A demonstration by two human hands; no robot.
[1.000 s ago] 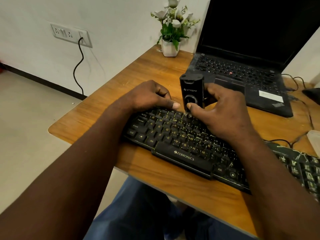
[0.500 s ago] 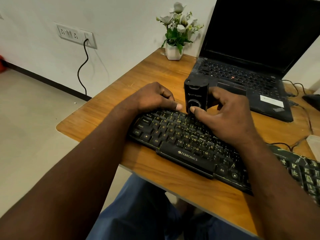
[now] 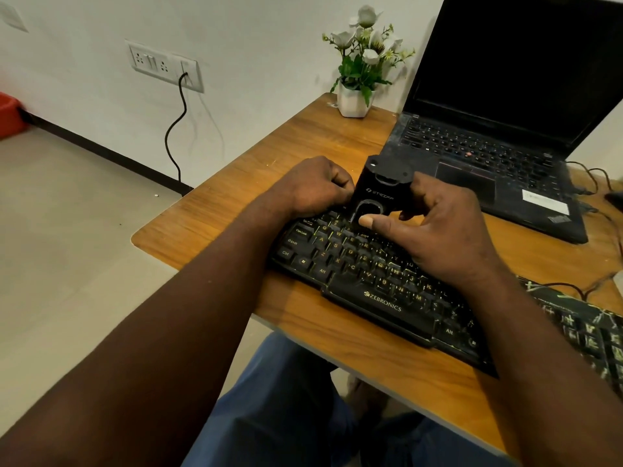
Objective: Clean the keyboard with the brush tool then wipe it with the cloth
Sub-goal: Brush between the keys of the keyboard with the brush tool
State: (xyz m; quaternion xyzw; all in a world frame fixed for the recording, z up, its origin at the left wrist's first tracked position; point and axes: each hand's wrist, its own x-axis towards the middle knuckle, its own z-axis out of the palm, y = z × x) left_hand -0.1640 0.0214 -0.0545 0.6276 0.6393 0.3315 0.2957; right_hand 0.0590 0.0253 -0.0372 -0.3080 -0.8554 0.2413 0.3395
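Cleaning a keyboard, brush stage. At left, the left hand [image 3: 313,187] rests on the far left corner of the keyboard [image 3: 371,274], fingers curled under and knuckles just beside the brush tool [image 3: 381,188]; whether it grips the tool or only steadies the keyboard cannot be told. At centre, the brush tool, a black block, stands nearly upright on the upper key rows at that same left end, its bristles hidden beneath it. The right hand [image 3: 445,237] holds it, thumb pressed on its front face and fingers curled round its right side, wrist low over the middle keys and forearm crossing the near right part. The keyboard lies on the bench [image 3: 219,217] with its long axis running from far left to near right, so most unbrushed rows probably lie to the right of the tool, toward the person. Behind stand a flower pot [image 3: 354,102] and a laptop [image 3: 505,146]. No cloth shows.
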